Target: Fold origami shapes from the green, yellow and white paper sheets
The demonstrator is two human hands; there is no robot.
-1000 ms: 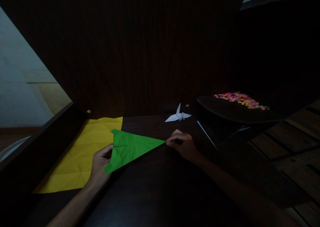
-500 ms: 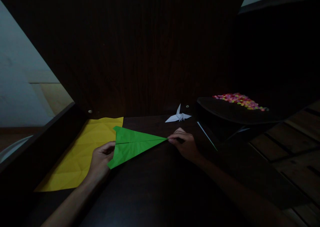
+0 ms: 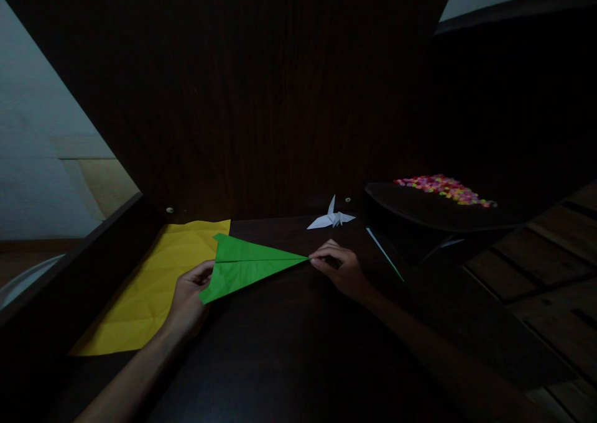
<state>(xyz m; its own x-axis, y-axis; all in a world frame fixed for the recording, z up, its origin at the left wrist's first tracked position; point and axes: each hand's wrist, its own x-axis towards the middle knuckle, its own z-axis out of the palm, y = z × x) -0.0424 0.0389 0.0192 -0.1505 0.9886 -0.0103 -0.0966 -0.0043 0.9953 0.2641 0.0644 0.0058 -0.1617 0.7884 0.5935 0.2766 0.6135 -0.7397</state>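
green folded paper (image 3: 245, 266) flat on dark table (image 3: 289, 348), long axis left-right, between both hands. left hand (image 3: 189, 295) pinching wide end, right hand (image 3: 340, 270) pinching pointed tip; both equally close. overlaps yellow sheet (image 3: 149, 286). versus earlier: narrower, flaps folded closer to centre crease.

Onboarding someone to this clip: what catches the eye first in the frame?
The bright green folded paper, a long triangle at the middle of the dark table, stands out most: the left hand holds its wide end and the right hand pinches its tip. Next comes the creased yellow sheet lying flat to the left, then the small white paper crane behind and the colourful beads at right.
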